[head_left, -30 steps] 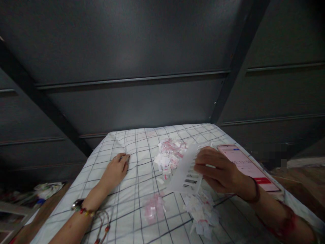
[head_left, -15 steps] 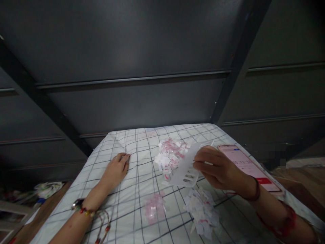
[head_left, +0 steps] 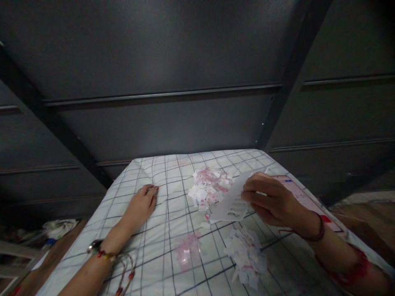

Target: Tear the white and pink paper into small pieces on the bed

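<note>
My right hand (head_left: 271,201) is closed on a thin whitish plastic sheet with slots (head_left: 231,203), pinched at its right side. The sheet tilts over the table, its lower left edge close to a pile of white and pink paper bits (head_left: 208,187). Whether it touches the cloth I cannot tell. My left hand (head_left: 142,207) lies open and palm down on the checked tablecloth (head_left: 166,218), holding nothing. Nearer to me are a small heap of pink translucent pieces (head_left: 188,248) and a heap of white paper bits (head_left: 247,257).
A phone with a lit screen (head_left: 304,197) lies at the table's right, partly behind my right hand. A dark panelled wall (head_left: 166,127) stands right behind the table. White cloth-like clutter (head_left: 58,228) lies below on the left.
My right hand has moved slightly to the right with the slotted sheet, which is tilted flatter. A small pinkish-white bit by its lower left corner shows more clearly. My left hand stays still.
</note>
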{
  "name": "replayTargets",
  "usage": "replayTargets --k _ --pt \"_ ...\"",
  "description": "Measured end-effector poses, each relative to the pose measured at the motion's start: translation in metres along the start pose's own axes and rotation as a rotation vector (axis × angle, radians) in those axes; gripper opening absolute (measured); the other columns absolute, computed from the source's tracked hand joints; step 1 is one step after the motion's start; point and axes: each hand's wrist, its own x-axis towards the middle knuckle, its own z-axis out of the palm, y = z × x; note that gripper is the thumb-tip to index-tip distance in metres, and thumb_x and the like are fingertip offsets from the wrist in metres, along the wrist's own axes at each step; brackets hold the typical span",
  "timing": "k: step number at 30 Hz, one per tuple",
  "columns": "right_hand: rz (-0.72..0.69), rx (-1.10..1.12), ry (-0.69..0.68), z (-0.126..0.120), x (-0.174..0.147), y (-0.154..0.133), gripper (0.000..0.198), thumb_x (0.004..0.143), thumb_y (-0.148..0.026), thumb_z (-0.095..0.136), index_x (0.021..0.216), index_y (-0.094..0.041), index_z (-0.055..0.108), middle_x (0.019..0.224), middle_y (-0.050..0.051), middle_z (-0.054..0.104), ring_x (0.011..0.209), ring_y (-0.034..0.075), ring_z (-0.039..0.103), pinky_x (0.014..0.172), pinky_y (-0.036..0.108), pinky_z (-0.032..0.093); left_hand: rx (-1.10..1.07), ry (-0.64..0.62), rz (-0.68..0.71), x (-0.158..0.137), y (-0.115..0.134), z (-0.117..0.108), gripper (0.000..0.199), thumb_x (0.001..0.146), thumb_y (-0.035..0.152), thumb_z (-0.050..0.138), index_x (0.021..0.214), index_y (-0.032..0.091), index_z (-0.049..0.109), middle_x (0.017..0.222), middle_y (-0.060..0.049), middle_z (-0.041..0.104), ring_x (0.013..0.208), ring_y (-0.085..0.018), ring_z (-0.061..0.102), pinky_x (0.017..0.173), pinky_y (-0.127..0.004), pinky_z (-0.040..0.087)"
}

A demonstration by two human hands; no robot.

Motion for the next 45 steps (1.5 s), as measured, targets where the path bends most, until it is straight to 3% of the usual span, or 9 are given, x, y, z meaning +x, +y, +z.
replayTargets --k 38,45 --pt "-0.001 -0.009 -0.116 -0.013 -0.001 0.005 0.021 0.077 0.000 0.038 0.076 -0.019 0.046 0.070 0.003 0.047 0.064 0.014 0.039 0.054 0.029 0.033 0.017 -0.018 0.028 0.000 -0.003 0.005 0.032 0.085 0.021 0.033 0.109 0.013 0.053 0.109 -0.014 0.054 0.096 -0.024 0.055 0.087 -0.042 0.046" --pt "-0.026 -0.003 -0.072 -0.006 0.000 -0.001 0.019 0.079 -0.002 0.039 0.083 -0.018 0.049 0.075 0.004 0.051 0.073 0.016 0.045 0.063 0.031 0.041 0.032 -0.035 0.024 0.000 -0.005 0.006 0.033 0.085 0.022 0.033 0.110 0.012 0.053 0.110 -0.014 0.053 0.097 -0.024 0.054 0.088 -0.041 0.046"
